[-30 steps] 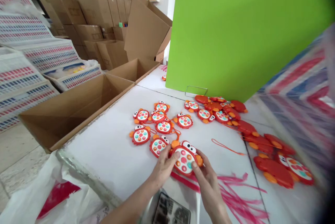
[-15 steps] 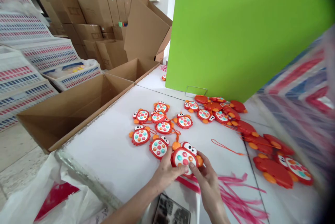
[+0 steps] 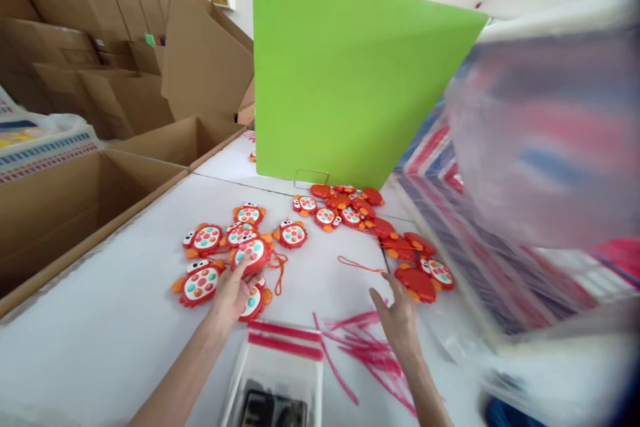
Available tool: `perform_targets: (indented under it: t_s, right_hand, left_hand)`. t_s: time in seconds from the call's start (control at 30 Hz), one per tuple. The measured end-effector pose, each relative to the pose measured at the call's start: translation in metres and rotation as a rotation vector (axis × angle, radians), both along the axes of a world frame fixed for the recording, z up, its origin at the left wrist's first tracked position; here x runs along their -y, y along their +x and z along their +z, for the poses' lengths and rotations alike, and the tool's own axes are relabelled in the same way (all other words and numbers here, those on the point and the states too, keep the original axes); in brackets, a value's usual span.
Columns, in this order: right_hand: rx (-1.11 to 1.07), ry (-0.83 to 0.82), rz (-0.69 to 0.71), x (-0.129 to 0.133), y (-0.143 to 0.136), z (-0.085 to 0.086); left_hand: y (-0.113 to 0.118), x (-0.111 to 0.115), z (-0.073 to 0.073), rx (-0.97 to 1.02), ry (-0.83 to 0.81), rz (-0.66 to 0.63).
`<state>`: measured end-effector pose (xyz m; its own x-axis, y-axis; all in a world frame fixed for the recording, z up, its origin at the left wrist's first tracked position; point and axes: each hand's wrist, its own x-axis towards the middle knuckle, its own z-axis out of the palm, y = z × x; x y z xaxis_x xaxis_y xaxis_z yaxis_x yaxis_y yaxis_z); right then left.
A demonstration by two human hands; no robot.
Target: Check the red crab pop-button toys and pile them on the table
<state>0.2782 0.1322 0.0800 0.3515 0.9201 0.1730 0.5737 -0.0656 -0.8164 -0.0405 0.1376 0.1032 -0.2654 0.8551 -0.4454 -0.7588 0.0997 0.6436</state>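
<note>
Several red and orange crab toys with coloured buttons lie in a cluster on the white table point(image 3: 100, 320). My left hand point(image 3: 231, 292) lies palm down over one crab toy point(image 3: 257, 302), its fingertips touching the lower edge of another crab toy point(image 3: 250, 252). My right hand point(image 3: 400, 317) hovers with fingers apart and holds nothing. It is just below a face-down red crab toy point(image 3: 417, 282) at the near end of a second heap of toys point(image 3: 350, 204) by the green board.
A green board point(image 3: 350, 80) stands upright at the back. Open cardboard boxes point(image 3: 60, 214) line the table's left edge. Pink strips point(image 3: 360, 347) and an orange cord point(image 3: 357, 264) lie near my right hand. A clear bag point(image 3: 283, 364) lies in front of me. Striped packaging point(image 3: 450, 247) sits on the right.
Both hands held one crab toy between them. Now they are apart: the left has gone to the left cluster, the right has swung toward the right heap. The view has shifted right.
</note>
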Motion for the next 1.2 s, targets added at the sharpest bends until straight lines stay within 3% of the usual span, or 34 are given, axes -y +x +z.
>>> perform_targets:
  t_s: [0.2,0.33,0.43,0.53,0.7,0.77,0.87,1.0,1.1,1.2]
  right_hand:
    - [0.034,-0.034,-0.134,-0.023,0.068,-0.003]
    - [-0.124,-0.028,-0.195,-0.032,0.086,0.0]
    - [-0.344,-0.032,-0.251,-0.035,0.084,0.01]
    - [-0.629,-0.043,-0.199,-0.028,0.062,0.022]
    - [-0.986,-0.092,-0.039,-0.005,0.002,0.031]
    - [-1.068,-0.119,0.001,0.004,-0.022,0.031]
    - [-1.138,-0.155,0.045,0.015,-0.058,0.028]
    - [-1.161,-0.203,0.153,0.03,-0.099,0.025]
    - [-1.132,-0.199,0.242,0.038,-0.115,0.022]
    - [-1.079,-0.213,0.324,0.041,-0.117,0.02]
  left_hand:
    - [-0.007,-0.002,0.001,0.199,-0.036,0.027]
    - [-0.011,-0.004,0.001,0.304,0.01,0.059]
    - [-0.012,-0.004,0.004,0.432,0.078,-0.009]
    - [-0.008,-0.003,0.006,0.507,0.044,-0.146]
    - [0.003,0.003,0.006,0.491,-0.03,-0.166]
    - [0.013,0.011,0.007,0.443,-0.059,-0.237]
    - [0.038,0.029,0.008,0.248,-0.057,-0.403]
    - [0.074,0.05,0.006,-0.138,0.111,-0.455]
    - [0.081,0.056,0.005,-0.268,0.199,-0.416]
    - [0.073,0.057,0.005,-0.332,0.187,-0.395]
